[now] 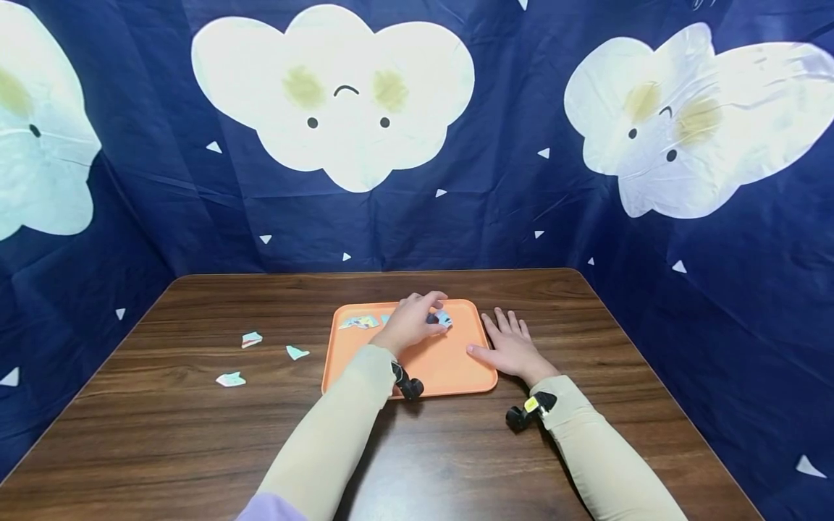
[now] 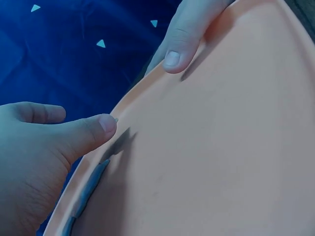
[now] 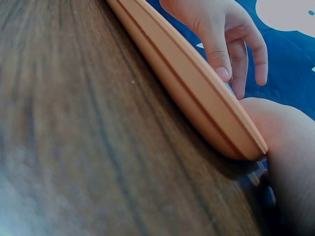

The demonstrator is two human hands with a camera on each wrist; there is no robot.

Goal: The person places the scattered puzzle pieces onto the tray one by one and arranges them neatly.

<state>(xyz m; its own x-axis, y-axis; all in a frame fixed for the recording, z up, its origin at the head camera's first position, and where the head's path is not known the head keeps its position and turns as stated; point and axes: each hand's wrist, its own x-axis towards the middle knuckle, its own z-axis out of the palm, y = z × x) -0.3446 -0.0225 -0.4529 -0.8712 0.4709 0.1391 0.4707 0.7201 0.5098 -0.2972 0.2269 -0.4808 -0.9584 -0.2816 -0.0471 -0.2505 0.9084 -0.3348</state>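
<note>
An orange tray (image 1: 449,369) lies on the wooden table. Over its far side my left hand (image 1: 407,322) hovers palm down, thumb and forefinger spread about a light blue picture piece (image 1: 445,319) with dark marks. Part of that piece is hidden behind the hand. In the left wrist view, the edge of a blue piece (image 2: 91,189) shows on the tray below the thumb (image 2: 106,123). My right hand (image 1: 511,346) rests with fingers spread at the tray's right side, its thumb over the rim. Another patterned piece (image 1: 358,322) lies at the tray's far left.
Left of the tray, three loose picture pieces lie on the table: one with a red edge (image 1: 251,339), a pale green one (image 1: 297,352) and a pale one with pink (image 1: 231,379). A dark blue curtain (image 1: 404,231) with cloud prints stands behind the table (image 1: 443,456).
</note>
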